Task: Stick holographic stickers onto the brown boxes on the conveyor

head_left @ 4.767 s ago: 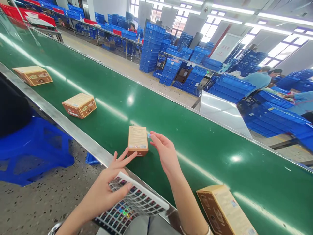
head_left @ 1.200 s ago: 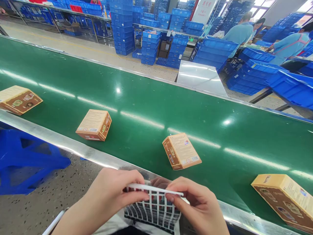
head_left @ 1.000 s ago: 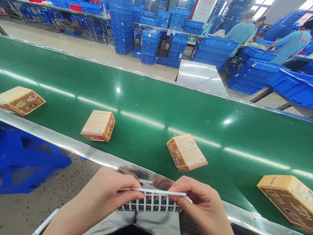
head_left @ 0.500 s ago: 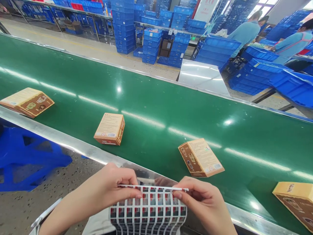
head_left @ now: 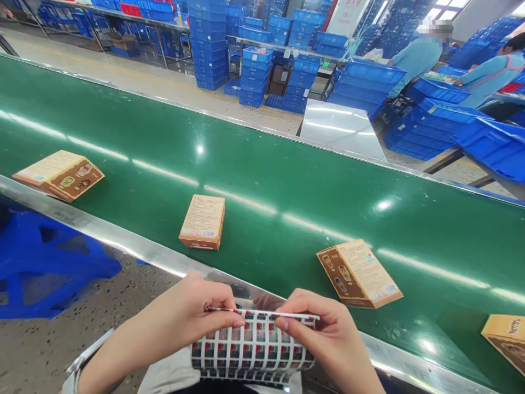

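A sheet of small stickers [head_left: 250,347], a white grid with red and dark squares, hangs curved between my hands near the front edge of the belt. Its top edge is folded or rolled into a narrow strip. My left hand [head_left: 205,312] pinches that edge on the left, thumb toward me. On the right, my right hand [head_left: 315,328] pinches the same edge between thumb and fingers. Past my hands, a brown and cream box [head_left: 203,221] and another such box [head_left: 359,273] lie on the green conveyor belt [head_left: 262,164], touched by neither hand.
Further boxes ride the belt at the left [head_left: 61,175] and the right edge [head_left: 506,339]. A metal rail [head_left: 135,243] borders the belt, with a blue stool [head_left: 53,262] beside it. Stacked blue crates [head_left: 207,44] and two people in light blue stand beyond.
The boxes have shifted to the right along the belt. My right hand has moved slightly left along the sheet's edge, and the sheet's lower part now curls under more.
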A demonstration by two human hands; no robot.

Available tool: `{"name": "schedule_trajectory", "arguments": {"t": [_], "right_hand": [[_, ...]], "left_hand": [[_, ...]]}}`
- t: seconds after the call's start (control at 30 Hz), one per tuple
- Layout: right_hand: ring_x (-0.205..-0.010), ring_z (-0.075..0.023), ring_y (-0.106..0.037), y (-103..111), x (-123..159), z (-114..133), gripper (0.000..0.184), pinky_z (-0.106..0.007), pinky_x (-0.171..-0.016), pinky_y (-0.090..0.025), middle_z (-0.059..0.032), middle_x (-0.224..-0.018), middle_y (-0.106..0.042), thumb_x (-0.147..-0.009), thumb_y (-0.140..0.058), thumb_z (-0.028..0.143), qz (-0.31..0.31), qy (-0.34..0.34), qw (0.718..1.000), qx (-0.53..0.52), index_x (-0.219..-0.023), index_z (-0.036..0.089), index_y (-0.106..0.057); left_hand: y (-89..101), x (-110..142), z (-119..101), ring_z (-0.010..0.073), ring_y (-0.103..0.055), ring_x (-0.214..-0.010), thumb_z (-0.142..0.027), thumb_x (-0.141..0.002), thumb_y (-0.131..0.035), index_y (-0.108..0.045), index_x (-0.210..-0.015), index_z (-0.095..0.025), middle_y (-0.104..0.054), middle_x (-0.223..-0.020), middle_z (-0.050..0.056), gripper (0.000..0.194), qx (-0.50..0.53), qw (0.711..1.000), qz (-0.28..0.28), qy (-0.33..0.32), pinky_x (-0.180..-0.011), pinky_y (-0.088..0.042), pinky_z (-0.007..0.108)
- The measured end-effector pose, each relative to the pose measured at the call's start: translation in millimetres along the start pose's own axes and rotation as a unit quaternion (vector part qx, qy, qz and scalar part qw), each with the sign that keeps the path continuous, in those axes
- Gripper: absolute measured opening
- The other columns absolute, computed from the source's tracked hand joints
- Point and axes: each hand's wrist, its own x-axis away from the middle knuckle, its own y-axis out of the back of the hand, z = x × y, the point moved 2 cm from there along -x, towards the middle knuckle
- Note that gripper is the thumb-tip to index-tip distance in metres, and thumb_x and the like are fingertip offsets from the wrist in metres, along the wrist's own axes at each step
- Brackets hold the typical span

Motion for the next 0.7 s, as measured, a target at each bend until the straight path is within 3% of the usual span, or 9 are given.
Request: {"name": "schedule_trajectory", "arguments": {"t": [0.27,0.4,0.53,0.7], "right_hand": [[-0.061,-0.0162,-0.061,2.2,1.9,-6.0,0.025,-0.024,-0.062,-0.049,-0.0014,-0.065,-0.069,-0.081,-0.084,0.047,-0.007,0.036,0.999,0.014,-0.069,0.025,-0.080],[-0.058,-0.0149,-0.061,3.0,2.5,-12.6,0.025,-0.022,-0.056,-0.047,-0.0010,-0.064,-0.069,-0.086,-0.081,0.046,-0.001,0.088,0.996,0.020,-0.072,0.026,-0.080],[-0.059,-0.0152,-0.061,3.0,4.5,-10.7,0.018,-0.022,-0.058,-0.048,-0.0009,-0.067,-0.070,-0.089,-0.079,0.039,0.004,0.114,0.992,0.046,-0.076,0.027,-0.081],[-0.062,-0.0157,-0.062,1.8,6.8,-4.9,0.012,-0.022,-0.059,-0.048,-0.0009,-0.071,-0.073,-0.091,-0.076,0.030,0.016,0.119,0.991,0.065,-0.080,0.028,-0.081]], "left_hand": [[0.3,1.3,0.2,0.0105,-0.041,-0.055,-0.033,-0.091,-0.062,-0.064,-0.068,-0.019,-0.051,-0.057,-0.006,0.027,-0.030,0.999,0.017,0.013,-0.051,-0.025,0.020],[-0.3,-0.3,-6.4,0.0092,-0.040,-0.051,-0.034,-0.091,-0.059,-0.066,-0.068,-0.018,-0.052,-0.055,-0.005,0.029,-0.036,0.999,0.028,0.000,-0.048,-0.024,0.020],[-2.6,-2.3,-11.5,0.0104,-0.054,-0.058,-0.028,-0.083,-0.062,-0.075,-0.087,-0.019,-0.071,-0.072,-0.001,0.016,-0.001,1.000,-0.009,-0.018,-0.054,-0.035,0.018],[-7.3,-0.9,-8.3,0.0103,-0.054,-0.053,-0.029,-0.083,-0.063,-0.075,-0.075,-0.017,-0.067,-0.059,-0.001,0.019,0.039,0.999,-0.034,-0.016,-0.049,-0.034,0.017]]}}
